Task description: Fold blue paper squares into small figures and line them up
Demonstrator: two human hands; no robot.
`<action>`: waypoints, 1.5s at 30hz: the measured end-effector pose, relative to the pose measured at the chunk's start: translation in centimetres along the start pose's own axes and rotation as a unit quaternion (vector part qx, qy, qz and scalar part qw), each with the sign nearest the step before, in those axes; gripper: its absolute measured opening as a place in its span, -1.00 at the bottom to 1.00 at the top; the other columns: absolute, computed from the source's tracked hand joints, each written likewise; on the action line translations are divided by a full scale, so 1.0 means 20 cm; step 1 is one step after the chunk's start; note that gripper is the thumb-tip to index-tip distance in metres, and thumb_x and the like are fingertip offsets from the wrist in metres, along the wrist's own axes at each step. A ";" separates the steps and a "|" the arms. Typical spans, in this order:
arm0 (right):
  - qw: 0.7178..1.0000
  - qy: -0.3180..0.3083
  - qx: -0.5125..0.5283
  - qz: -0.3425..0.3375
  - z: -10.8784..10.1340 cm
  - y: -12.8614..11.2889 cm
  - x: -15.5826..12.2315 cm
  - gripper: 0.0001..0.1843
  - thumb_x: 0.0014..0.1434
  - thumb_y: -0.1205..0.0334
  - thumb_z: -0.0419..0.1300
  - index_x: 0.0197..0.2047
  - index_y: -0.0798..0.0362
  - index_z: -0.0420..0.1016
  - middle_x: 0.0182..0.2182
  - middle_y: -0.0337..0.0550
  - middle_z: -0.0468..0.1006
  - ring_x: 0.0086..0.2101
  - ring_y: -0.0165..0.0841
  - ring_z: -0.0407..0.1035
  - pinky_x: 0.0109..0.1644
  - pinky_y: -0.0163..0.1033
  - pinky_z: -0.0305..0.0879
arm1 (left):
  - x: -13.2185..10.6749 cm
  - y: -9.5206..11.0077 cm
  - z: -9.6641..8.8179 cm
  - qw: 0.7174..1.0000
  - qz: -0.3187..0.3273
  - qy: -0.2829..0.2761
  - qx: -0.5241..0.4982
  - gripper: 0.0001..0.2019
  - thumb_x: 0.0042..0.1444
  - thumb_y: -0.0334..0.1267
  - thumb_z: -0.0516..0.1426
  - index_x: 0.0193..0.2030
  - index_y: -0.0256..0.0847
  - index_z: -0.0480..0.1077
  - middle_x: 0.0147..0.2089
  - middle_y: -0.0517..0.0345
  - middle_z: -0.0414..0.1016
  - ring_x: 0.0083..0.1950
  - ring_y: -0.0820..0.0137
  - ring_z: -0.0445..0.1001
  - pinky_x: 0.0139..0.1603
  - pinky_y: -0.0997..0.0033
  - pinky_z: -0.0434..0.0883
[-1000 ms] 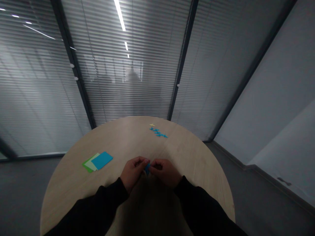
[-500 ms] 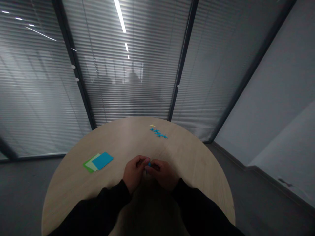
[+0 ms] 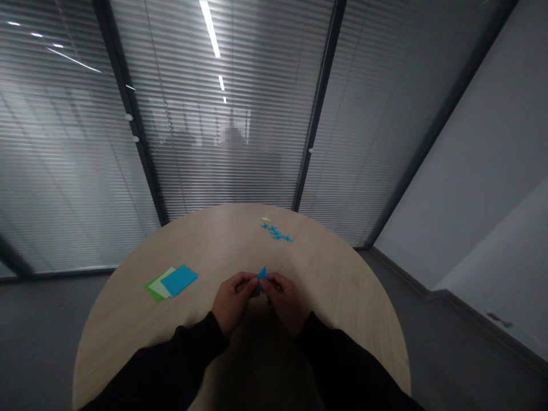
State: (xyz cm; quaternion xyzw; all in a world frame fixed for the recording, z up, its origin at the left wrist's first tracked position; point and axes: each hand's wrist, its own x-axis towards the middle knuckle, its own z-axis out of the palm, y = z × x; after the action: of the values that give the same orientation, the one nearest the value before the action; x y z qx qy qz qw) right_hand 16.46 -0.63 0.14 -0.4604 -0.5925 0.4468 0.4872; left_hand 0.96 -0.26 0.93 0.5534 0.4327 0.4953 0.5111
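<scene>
The two hands are close together over the table (image 3: 342,279), the left hand (image 3: 233,297) and the right hand (image 3: 285,299) each pinching the same small piece of blue paper (image 3: 262,274) between thumb and fingers, its pointed tip sticking up beyond the fingertips. The light is dim and the fingers cover much of the paper, so its creases cannot be made out. Working it well seems to call for a light, even pinch: one hand steadying the paper while the other lines up edges and presses from the point outward, since a hard squeeze could crumple so small a tip. The loose sheets (image 3: 178,280) lie overlapped to the left, and the little blue shapes (image 3: 274,232) beside a yellow one (image 3: 265,219) sit at the far side, both well apart from the fingers.
</scene>
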 end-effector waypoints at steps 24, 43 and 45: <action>0.998 0.046 0.032 -0.001 -0.02 0.03 0.04 -0.70 0.09 -0.01 0.33 -0.41 0.05 0.46 -0.55 -0.30 0.40 -0.51 -0.43 0.25 -0.43 -0.32 0.19 | -0.02 0.03 -0.01 0.984 0.051 0.004 0.173 -0.70 0.18 -0.02 0.12 -0.27 -0.21 0.54 -0.41 0.08 0.59 -0.37 0.29 0.52 -0.31 0.35 0.37; 0.996 0.049 0.074 0.028 -0.03 0.03 0.03 -0.70 0.08 -0.02 0.33 -0.33 0.06 0.49 -0.49 -0.27 0.44 -0.50 -0.42 0.27 -0.44 -0.32 0.19 | 0.00 -0.02 -0.03 0.993 0.011 -0.024 0.119 -0.68 0.12 0.03 0.19 -0.36 -0.23 0.48 -0.46 0.08 0.56 -0.42 0.32 0.49 -0.36 0.35 0.39; 0.996 0.051 0.066 0.026 -0.03 0.02 0.03 -0.70 0.07 -0.02 0.33 -0.37 0.06 0.50 -0.53 -0.27 0.44 -0.51 -0.42 0.27 -0.43 -0.31 0.19 | 0.00 -0.01 -0.03 0.993 0.012 -0.028 0.112 -0.67 0.12 0.04 0.18 -0.34 -0.23 0.49 -0.47 0.09 0.55 -0.43 0.33 0.49 -0.36 0.35 0.40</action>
State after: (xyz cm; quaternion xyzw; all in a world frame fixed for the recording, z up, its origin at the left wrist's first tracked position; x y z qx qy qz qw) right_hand 17.09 0.14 -0.07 -0.4646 -0.5237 0.4732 0.5348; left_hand 0.43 -0.24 0.74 0.6263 0.4643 0.4342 0.4513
